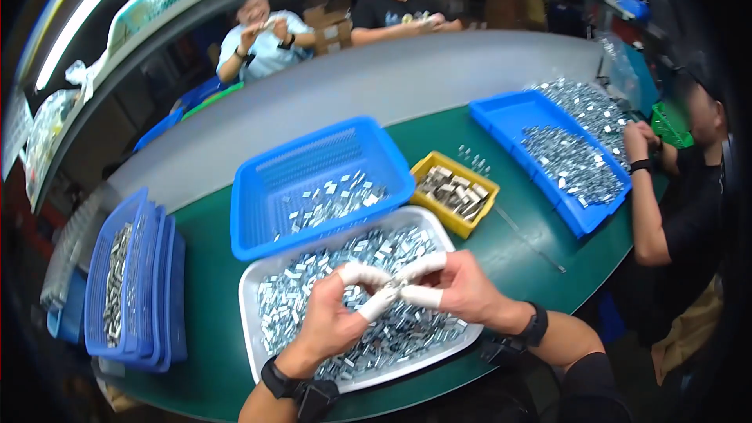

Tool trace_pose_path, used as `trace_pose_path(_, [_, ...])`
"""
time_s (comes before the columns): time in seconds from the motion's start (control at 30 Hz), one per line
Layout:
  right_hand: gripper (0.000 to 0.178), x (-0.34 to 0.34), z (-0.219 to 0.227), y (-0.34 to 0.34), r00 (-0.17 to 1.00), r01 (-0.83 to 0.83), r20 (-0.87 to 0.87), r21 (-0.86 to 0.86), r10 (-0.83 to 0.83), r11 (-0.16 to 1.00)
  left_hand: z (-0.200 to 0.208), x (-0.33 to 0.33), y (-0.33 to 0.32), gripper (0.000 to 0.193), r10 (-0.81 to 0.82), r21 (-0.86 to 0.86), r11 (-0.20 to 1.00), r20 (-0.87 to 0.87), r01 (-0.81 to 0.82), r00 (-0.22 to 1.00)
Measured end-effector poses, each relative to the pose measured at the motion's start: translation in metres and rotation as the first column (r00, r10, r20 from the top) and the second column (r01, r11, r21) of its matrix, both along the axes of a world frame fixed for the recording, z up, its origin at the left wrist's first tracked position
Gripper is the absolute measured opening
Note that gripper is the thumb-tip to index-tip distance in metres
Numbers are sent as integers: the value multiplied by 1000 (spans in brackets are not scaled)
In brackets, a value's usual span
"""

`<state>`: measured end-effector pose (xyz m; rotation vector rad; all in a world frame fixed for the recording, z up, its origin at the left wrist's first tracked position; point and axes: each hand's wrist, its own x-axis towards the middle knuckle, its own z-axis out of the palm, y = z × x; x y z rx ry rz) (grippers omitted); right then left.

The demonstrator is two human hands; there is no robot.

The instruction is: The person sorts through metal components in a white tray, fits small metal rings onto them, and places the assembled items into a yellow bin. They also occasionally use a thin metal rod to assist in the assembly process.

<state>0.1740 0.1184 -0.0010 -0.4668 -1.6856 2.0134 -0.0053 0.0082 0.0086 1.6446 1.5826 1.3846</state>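
Note:
My left hand [342, 309] and my right hand [448, 286] meet above a white tray [249, 327] heaped with small shiny metal pieces [305, 290]. White covers wrap the thumb and index finger of each hand. Both pairs of fingertips pinch together at one spot, around a small metal piece [394, 285]. Most of it is hidden by the fingers, so its exact shape cannot be made out. Just beyond the tray stands a blue basket [313, 153] with a scatter of metal pieces inside. To its right, a yellow bin [479, 219] holds several blocky metal parts.
Stacked blue baskets [168, 298] stand at the left edge of the green table [207, 290]. On the right lie a blue tray [501, 121] and a pile of metal parts [583, 102], beside a co-worker [666, 188]. A thin rod [533, 243] lies nearby. Two people sit beyond the grey partition [470, 70].

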Motion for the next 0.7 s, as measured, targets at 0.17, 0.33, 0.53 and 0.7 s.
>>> trace_pose_path(0.17, [20, 2, -3, -2, 997, -61, -48, -143, 54, 988, 5, -1, 1, 17, -90, 69, 993, -69, 95, 994])
trace_pose_path(0.33, [25, 4, -16, -1, 990, 98, -123, 304, -63, 948, 1, -4, 3, 19, -106, 123, 985, -124, 121, 987])
trace_pose_path(0.53, [25, 8, -9, -9, 995, 73, -101, 580, -17, 812, 7, -11, -4, 18, -206, -3, 978, -128, 208, 970])
trace_pose_path(0.7, [22, 11, -2, -11, 982, -147, 171, 453, 77, 879, 7, -22, -3, 17, -377, -224, 910, -94, 349, 921])
